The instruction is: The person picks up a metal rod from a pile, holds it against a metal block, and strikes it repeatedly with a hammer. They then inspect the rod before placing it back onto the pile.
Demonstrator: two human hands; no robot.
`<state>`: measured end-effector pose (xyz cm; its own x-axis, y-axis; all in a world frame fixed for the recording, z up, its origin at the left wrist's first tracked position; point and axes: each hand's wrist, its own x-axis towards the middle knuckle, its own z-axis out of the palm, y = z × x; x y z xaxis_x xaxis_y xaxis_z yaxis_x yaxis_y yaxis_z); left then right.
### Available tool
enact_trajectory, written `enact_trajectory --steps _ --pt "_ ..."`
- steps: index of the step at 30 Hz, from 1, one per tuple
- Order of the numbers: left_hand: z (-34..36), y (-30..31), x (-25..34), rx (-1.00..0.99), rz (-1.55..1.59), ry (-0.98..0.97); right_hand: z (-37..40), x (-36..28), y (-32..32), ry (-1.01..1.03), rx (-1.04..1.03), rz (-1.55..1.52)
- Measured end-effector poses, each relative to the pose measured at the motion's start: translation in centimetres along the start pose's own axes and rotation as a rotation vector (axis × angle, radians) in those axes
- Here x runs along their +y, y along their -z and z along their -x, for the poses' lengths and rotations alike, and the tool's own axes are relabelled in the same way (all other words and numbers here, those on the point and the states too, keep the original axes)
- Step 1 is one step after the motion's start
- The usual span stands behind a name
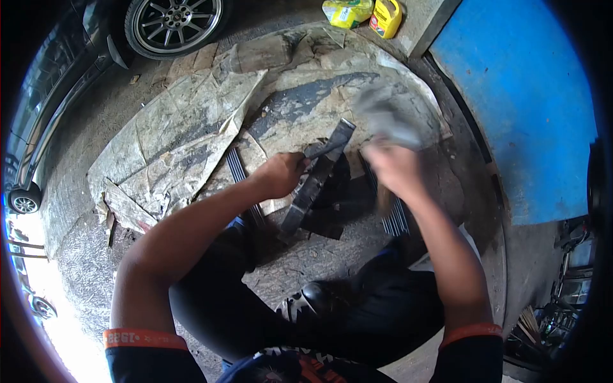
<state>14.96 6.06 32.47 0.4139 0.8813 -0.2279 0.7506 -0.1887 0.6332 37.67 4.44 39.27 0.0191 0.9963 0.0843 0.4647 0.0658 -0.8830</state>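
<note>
While gripping a rod [319,151] in the left hand [281,173], with fingers closed around it, holds a hammer [397,129] in the right hand [396,167] at 3 o'clock, with fingers wrapped about its handle. Has the blurred hammer head at 2 o'clock and the strip [310,193] at centre, slanting from 7 to 1 o'clock, near the rod's tip. Includes a sheet [172,127] at 10 o'clock, wheel [174,19] at 11, jug [385,22] at 1.

Grey-black bar [314,184] (orange sleeve band [145,339])
</note>
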Motion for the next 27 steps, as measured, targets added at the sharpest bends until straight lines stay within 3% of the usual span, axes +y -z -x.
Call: enact_trajectory --steps 1,3,5,7,12,15,21,23,24,25,26,27 --pt "0.0 -0.2 0.0 -0.002 0.003 -0.021 -0.9 2.8 -1.1 -0.173 -0.126 0.350" --pt "-0.3 -0.2 0.2 0.013 -0.006 -0.017 -0.5 5.1 -1.9 -0.111 -0.106 0.241" --pt "-0.2 -0.8 -0.2 0.023 -0.056 0.001 -0.5 3.6 -1.2 -0.074 -0.107 0.173" --pt "0.0 -0.7 0.0 0.011 -0.060 0.001 0.0 2.1 -1.0 -0.298 -0.046 -0.116" --pt "0.5 0.0 0.1 0.060 -0.004 -0.013 -0.8 2.4 -0.6 -0.292 -0.148 -0.121" --pt "0.3 0.3 -0.2 0.063 0.002 -0.056 -0.8 3.4 -1.3 -0.207 -0.068 0.051" --pt "0.3 0.0 0.3 0.069 -0.008 0.013 1.7 -7.6 3.0 0.239 -0.011 -0.319" --pt "0.0 -0.2 -0.2 0.082 -0.004 0.000 1.8 -7.4 3.5 0.423 0.015 -0.337" --pt "0.1 -0.2 -0.2 0.098 0.002 -0.016 2.1 -6.1 1.7 0.400 0.072 -0.398" --pt "-0.2 -0.4 -0.7 0.092 -0.024 -0.056 0.8 -1.2 0.7 0.303 0.053 0.058" --pt "-0.6 -0.2 -0.9 0.088 0.006 -0.003 -0.1 -0.2 -0.5 0.177 -0.077 0.233" --pt "-1.0 0.5 -1.2 0.106 0.024 0.038 -1.7 4.1 -1.1 -0.164 -0.225 0.428"
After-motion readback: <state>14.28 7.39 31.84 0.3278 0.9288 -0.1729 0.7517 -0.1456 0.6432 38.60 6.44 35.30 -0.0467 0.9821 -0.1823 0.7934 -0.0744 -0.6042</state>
